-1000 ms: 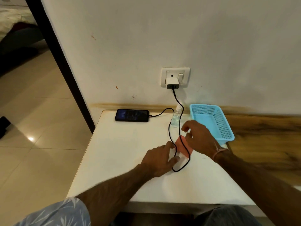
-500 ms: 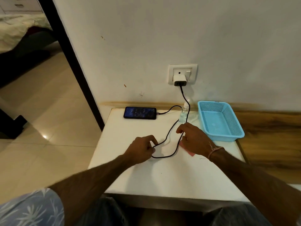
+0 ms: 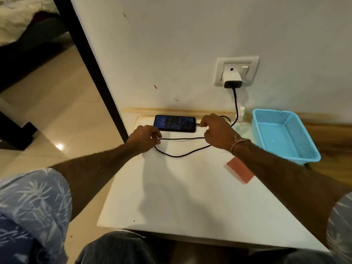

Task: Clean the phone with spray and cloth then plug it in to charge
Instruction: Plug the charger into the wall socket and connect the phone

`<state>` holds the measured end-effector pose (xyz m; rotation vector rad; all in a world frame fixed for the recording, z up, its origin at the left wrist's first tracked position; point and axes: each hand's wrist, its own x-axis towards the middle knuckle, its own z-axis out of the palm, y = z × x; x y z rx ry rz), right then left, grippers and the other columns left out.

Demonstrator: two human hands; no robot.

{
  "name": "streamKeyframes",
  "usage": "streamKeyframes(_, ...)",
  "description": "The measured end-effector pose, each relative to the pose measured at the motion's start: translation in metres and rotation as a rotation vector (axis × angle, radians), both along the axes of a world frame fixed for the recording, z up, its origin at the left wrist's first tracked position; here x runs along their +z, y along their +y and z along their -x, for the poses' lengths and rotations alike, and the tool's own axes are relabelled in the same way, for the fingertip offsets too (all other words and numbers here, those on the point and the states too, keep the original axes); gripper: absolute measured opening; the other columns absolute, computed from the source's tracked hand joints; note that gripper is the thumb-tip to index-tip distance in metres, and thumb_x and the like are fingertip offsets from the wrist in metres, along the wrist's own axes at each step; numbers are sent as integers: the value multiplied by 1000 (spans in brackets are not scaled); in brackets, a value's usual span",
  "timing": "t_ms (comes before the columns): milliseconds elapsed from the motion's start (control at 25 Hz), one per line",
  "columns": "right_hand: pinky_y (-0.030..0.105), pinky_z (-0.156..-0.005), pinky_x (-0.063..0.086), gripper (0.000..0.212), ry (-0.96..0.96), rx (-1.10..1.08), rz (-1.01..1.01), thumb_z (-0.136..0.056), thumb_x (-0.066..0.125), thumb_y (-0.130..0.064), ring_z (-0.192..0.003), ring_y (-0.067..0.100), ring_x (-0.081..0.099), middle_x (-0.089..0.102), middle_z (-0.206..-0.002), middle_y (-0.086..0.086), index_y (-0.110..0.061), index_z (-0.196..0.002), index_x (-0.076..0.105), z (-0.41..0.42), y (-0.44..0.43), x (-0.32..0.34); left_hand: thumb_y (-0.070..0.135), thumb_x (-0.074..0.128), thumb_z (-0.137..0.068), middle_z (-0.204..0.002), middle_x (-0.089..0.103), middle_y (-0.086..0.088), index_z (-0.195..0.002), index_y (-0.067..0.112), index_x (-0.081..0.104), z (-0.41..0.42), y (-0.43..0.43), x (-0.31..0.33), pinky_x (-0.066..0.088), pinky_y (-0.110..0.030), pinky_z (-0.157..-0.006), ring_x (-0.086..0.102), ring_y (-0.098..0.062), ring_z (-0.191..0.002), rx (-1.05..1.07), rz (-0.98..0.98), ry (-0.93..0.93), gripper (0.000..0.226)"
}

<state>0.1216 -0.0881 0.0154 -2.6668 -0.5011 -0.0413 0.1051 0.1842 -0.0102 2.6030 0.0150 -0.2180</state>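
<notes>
With my right hand (image 3: 217, 131) pinching the plug at the black slab phone (image 3: 174, 123) and my left hand (image 3: 145, 138) pinching the black braided cable (image 3: 181, 139) beside it, a tug risks unseating the connector.

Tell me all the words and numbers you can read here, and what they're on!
"17:41" stands on the lit screen of the phone, written sideways.
Smaller writing beside it on the screen is too blurred to read.
The charger, spray bottle, blue basket and pink cloth show no writing I can read.
</notes>
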Motion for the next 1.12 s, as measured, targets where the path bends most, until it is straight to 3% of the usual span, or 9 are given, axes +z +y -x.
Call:
streamKeyframes(120,31,-78,42,30,14,-36,39,-75,56,3,-100,31,53,56,-106,12,-7,-104,60,-26,12,-10,16,74,-90,-104,70,1,-101,21,70,-17,7,-12,53,-31,-78,63,-17,-93,16,-7,-4,13)
streamKeyframes(240,35,-83,45,32,44,-67,69,-76,57,3,-103,31,53,59,-108,13,-6,-107,60,-44,14,-19,19,75,-89,-104,65,3,-99,21,72,-22,6,-23,43,-26,-70,58,-15,-89,14,-19,-57,10)
streamKeyframes(400,35,-87,46,35,67,-83,83,-76,60,2,-106,32,54,60,-111,15,-5,-111,60,-61,13,-30,26,79,-86,-105,63,4,-102,22,70,-28,10,-25,43,-27,-72,54,-9,-82,-41,2,-96,19)
streamKeyframes(600,41,-92,47,35,46,-91,108,-78,66,-4,-108,33,54,62,-112,16,-4,-113,61,-73,19,-30,38,76,-85,-106,61,-1,-110,19,62,-54,-2,-3,48,-35,-79,55,-20,-97,-125,-73,-285,34)
streamKeyframes(760,42,-98,42,33,53,-103,251,-82,66,-15,-110,34,55,63,-113,14,-8,-114,62,-78,22,-33,45,79,-79,-139,52,-9,-141,17,48,-85,-29,2,40,-41,-101,44,-29,-127,-269,-315,-142,74)
streamKeyframes(920,41,-97,40,26,62,-128,278,-83,68,-25,-107,32,57,65,-108,10,-13,-107,65,-86,24,-37,50,84,-71,-129,57,-6,-138,22,50,-106,-39,-3,41,-42,-97,51,-29,-120,-339,-407,15,81)
streamKeyframes(1120,41,-94,43,16,48,-133,246,-84,70,-26,-100,29,60,67,-100,7,-17,-97,67,-89,26,-40,44,90,-65,-123,57,-5,-132,21,55,-115,-33,-5,48,-47,-99,53,-27,-114,-315,-311,62,79)
